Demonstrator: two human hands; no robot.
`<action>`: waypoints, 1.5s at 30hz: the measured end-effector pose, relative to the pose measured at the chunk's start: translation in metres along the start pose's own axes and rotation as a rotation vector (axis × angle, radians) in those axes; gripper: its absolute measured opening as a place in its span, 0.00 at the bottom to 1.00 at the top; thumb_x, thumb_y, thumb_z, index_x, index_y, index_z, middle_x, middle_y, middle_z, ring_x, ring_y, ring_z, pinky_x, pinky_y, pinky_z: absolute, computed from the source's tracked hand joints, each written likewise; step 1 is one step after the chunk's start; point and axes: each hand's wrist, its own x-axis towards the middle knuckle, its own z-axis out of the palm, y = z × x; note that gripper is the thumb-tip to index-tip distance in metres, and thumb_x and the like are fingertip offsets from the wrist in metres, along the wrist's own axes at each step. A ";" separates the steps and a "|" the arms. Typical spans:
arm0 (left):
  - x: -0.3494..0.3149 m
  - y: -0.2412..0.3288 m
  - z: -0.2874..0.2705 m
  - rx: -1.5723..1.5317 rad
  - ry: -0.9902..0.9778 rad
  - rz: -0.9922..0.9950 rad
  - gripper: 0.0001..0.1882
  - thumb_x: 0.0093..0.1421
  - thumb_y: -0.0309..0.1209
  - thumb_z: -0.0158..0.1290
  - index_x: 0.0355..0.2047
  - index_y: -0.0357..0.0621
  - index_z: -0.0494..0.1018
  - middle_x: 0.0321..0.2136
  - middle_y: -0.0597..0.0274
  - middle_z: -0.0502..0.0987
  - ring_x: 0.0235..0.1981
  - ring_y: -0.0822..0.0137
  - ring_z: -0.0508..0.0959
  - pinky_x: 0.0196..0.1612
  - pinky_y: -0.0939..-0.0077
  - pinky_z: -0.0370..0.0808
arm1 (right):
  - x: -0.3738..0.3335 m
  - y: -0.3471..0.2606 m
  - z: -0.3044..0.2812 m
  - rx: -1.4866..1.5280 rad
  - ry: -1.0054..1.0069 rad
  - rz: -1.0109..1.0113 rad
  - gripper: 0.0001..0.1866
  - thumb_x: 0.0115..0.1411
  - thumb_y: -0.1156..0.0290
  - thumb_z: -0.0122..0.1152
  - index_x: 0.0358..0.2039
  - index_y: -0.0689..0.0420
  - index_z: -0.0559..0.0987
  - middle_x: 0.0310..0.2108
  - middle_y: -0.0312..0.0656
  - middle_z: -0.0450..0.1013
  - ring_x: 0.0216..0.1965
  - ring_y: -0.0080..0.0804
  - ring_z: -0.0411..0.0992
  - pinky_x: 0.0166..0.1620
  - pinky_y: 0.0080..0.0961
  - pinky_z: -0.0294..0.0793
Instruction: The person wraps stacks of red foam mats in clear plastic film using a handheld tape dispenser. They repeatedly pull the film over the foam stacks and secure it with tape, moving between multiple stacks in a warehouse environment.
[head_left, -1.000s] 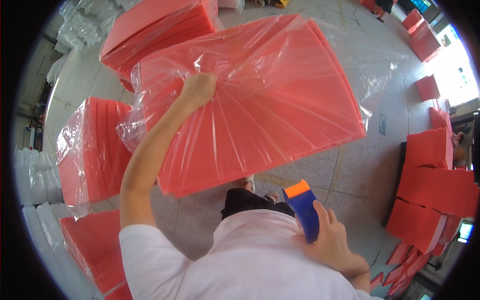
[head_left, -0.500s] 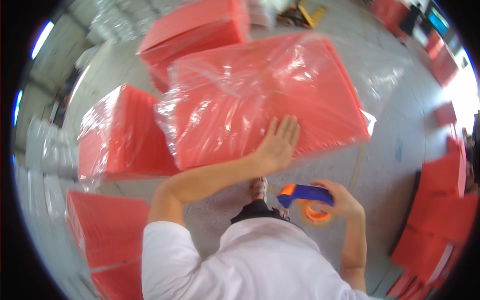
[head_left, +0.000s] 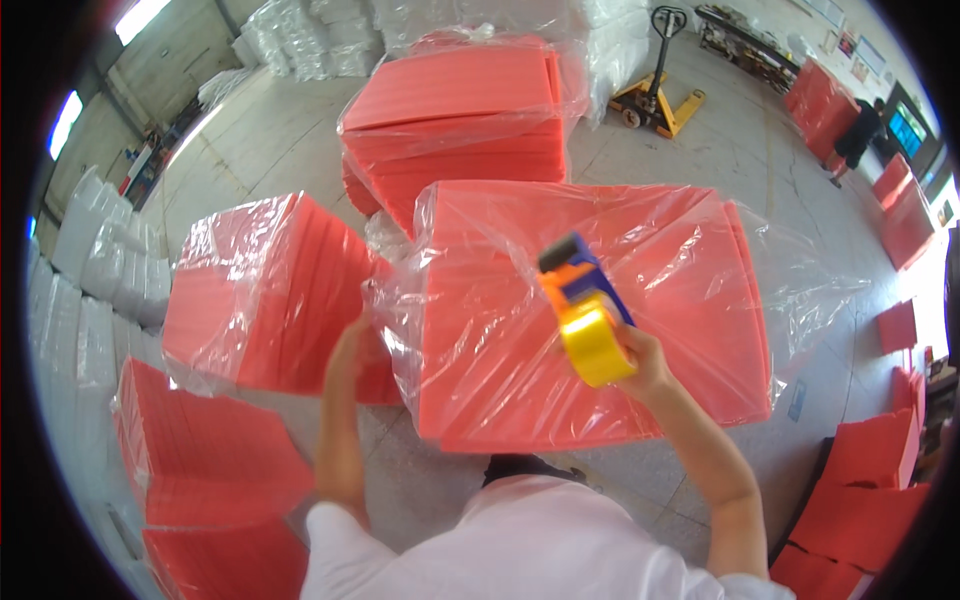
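A large stack of red foam sheets (head_left: 590,350), wrapped in clear plastic, lies in front of me. Over its top my right hand (head_left: 645,365) grips a tape dispenser (head_left: 600,285), blue and orange with a roll of yellow tape on it. My left hand (head_left: 358,325) is at the left end of the stack, beside the loose plastic film (head_left: 398,310) that sticks out there. Blur and the film hide its fingers, so whether it pinches the film cannot be told.
Another wrapped red stack (head_left: 275,300) stands close on the left, with bare red sheets (head_left: 210,450) nearer me. A further wrapped stack (head_left: 460,110) is behind. Farther off are a yellow pallet jack (head_left: 655,100), white wrapped bundles (head_left: 310,40) and a person (head_left: 858,135) at the right.
My left hand has left the top of the stack for its left end. My right hand has raised the tape dispenser from beside my body to above the stack. The view has tilted up.
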 end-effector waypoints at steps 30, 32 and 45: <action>-0.015 -0.033 0.330 1.794 0.228 0.944 0.18 0.52 0.27 0.53 0.44 0.33 0.72 0.32 0.48 0.74 0.28 0.56 0.79 0.27 0.69 0.75 | 0.036 -0.337 -0.036 -1.021 -0.257 -0.089 0.23 0.57 0.65 0.55 0.52 0.61 0.72 0.38 0.39 0.75 0.33 0.27 0.76 0.35 0.22 0.72; -0.043 -0.026 0.323 1.592 0.252 0.877 0.22 0.53 0.27 0.52 0.50 0.32 0.69 0.34 0.47 0.75 0.31 0.54 0.79 0.32 0.65 0.75 | 0.050 -0.308 0.027 -1.261 -0.355 -0.325 0.20 0.57 0.69 0.57 0.50 0.59 0.71 0.33 0.36 0.72 0.27 0.22 0.71 0.30 0.18 0.65; -0.135 -0.063 0.250 1.336 0.813 0.463 0.40 0.60 0.56 0.50 0.68 0.51 0.57 0.70 0.45 0.47 0.70 0.33 0.37 0.61 0.18 0.34 | 0.285 -0.006 0.315 -2.132 -1.141 -0.418 0.26 0.56 0.51 0.67 0.47 0.57 0.80 0.36 0.46 0.78 0.37 0.34 0.76 0.41 0.30 0.73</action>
